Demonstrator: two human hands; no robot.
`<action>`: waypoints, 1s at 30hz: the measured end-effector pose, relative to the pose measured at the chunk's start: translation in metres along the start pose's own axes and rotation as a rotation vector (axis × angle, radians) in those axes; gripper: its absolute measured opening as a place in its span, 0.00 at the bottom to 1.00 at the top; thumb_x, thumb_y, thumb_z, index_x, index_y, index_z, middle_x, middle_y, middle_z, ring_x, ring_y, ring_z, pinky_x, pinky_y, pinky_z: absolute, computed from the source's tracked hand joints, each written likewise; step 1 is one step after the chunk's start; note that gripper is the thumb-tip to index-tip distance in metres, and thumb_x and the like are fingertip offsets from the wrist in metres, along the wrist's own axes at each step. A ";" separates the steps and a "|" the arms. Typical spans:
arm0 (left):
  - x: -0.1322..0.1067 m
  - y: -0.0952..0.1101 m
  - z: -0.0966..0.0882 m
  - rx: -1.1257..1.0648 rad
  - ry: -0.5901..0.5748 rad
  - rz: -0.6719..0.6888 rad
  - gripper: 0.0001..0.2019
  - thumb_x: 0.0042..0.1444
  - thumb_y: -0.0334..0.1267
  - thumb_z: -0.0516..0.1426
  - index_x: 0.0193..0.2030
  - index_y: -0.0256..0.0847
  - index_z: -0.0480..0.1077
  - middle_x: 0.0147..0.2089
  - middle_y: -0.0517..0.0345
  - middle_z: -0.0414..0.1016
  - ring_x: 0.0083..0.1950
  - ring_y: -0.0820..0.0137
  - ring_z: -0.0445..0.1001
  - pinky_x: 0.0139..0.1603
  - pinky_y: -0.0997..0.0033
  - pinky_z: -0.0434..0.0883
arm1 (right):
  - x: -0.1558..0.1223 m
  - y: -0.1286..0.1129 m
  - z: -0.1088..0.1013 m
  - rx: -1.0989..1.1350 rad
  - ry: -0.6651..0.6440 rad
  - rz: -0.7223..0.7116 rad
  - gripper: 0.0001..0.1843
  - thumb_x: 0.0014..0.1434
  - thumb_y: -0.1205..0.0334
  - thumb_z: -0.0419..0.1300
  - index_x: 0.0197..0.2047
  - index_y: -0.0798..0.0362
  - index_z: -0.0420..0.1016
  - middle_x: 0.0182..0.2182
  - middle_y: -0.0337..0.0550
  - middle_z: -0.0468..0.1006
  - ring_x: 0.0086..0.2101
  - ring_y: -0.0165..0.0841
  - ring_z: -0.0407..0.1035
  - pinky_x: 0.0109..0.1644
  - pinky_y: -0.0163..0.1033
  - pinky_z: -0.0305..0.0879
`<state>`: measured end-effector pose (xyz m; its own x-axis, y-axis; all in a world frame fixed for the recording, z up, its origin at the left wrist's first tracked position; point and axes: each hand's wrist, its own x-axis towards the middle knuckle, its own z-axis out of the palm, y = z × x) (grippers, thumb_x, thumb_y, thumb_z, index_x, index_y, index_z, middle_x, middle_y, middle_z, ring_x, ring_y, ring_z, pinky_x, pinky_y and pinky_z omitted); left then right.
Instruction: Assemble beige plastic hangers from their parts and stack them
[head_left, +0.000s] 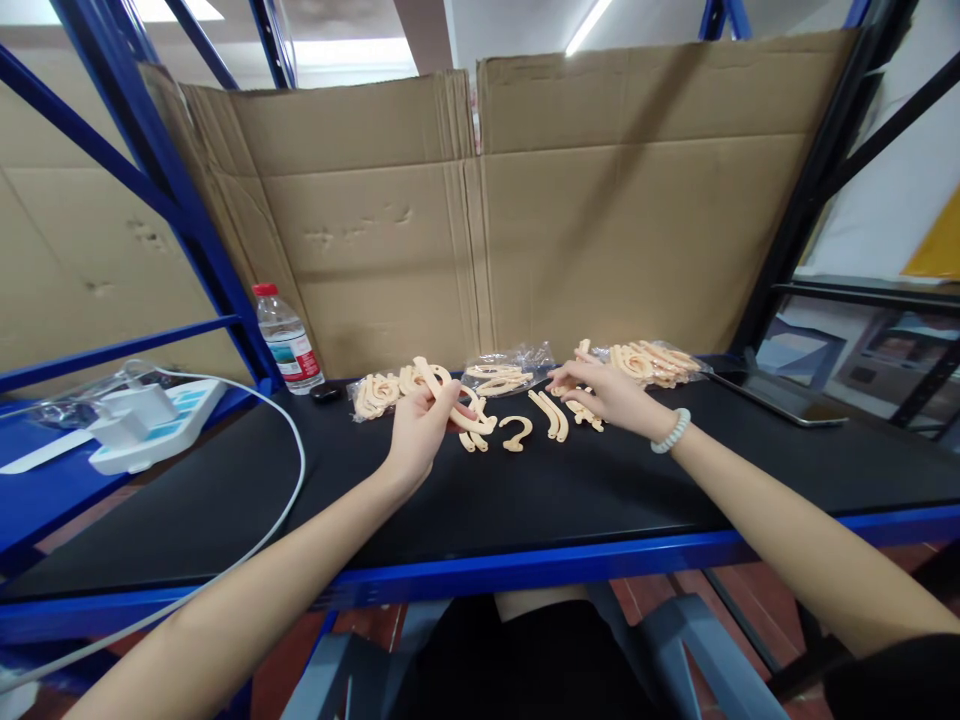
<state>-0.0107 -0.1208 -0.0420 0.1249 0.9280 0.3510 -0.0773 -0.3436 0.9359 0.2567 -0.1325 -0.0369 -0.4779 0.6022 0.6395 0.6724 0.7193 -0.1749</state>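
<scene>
My left hand [421, 430] is closed around a cream-coloured curved strip [472, 420], whose ends stick out past the fingers. Below that strip lie short curved pieces [474, 442], partly covered by it. A hook-shaped piece [516, 434], like a question mark, rests on the black table between my hands. To its right lies a pair of slightly bent strips [553, 416]. My right hand [611, 395] hovers over small bumpy pieces [585, 414], thumb and fingers apart. A strip end [583, 347] shows behind its fingers; whether they touch it is hidden.
Along the back lie clear bags of similar pieces: left [375, 396], middle [501, 374] and right [652, 362]. A water bottle [289, 340] stands back left. A white power strip [157, 425] with a cable lies left; a dark flat device [780, 395] lies right. Cardboard [637, 220] walls the back.
</scene>
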 end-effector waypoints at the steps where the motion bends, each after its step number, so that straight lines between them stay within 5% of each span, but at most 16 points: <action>1: 0.000 -0.001 0.000 -0.001 -0.014 -0.006 0.15 0.52 0.48 0.59 0.32 0.35 0.70 0.23 0.56 0.76 0.25 0.69 0.76 0.25 0.75 0.72 | 0.000 0.002 0.003 0.006 -0.028 -0.017 0.04 0.60 0.70 0.55 0.38 0.52 0.68 0.34 0.41 0.77 0.36 0.34 0.71 0.51 0.52 0.63; 4: -0.002 -0.001 0.001 -0.004 -0.038 -0.028 0.16 0.51 0.49 0.60 0.32 0.34 0.70 0.23 0.56 0.75 0.25 0.69 0.76 0.24 0.76 0.71 | 0.002 0.001 0.016 0.050 -0.102 -0.055 0.06 0.59 0.72 0.55 0.38 0.53 0.70 0.34 0.43 0.77 0.40 0.35 0.70 0.47 0.46 0.66; 11: -0.004 0.001 0.005 -0.033 -0.034 -0.048 0.16 0.50 0.49 0.60 0.31 0.34 0.70 0.21 0.58 0.74 0.22 0.70 0.75 0.23 0.75 0.71 | 0.001 -0.012 0.031 0.204 -0.317 -0.043 0.08 0.58 0.75 0.54 0.38 0.56 0.71 0.32 0.42 0.77 0.32 0.28 0.71 0.38 0.35 0.67; 17: -0.003 0.000 0.004 -0.017 -0.024 -0.041 0.17 0.49 0.50 0.60 0.32 0.34 0.70 0.21 0.57 0.74 0.23 0.69 0.75 0.24 0.75 0.71 | -0.002 -0.015 0.030 0.197 -0.342 -0.037 0.13 0.56 0.79 0.53 0.39 0.55 0.73 0.35 0.43 0.78 0.34 0.28 0.72 0.40 0.36 0.68; 30: -0.003 -0.001 0.004 -0.004 -0.029 -0.052 0.18 0.49 0.50 0.60 0.33 0.34 0.70 0.22 0.56 0.75 0.24 0.68 0.76 0.27 0.73 0.72 | -0.002 -0.001 0.034 0.049 -0.331 -0.011 0.05 0.57 0.67 0.59 0.36 0.57 0.75 0.32 0.45 0.77 0.33 0.32 0.71 0.38 0.38 0.66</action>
<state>-0.0074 -0.1242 -0.0438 0.1573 0.9399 0.3031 -0.0742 -0.2948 0.9527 0.2379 -0.1227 -0.0630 -0.6484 0.6682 0.3648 0.6418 0.7375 -0.2100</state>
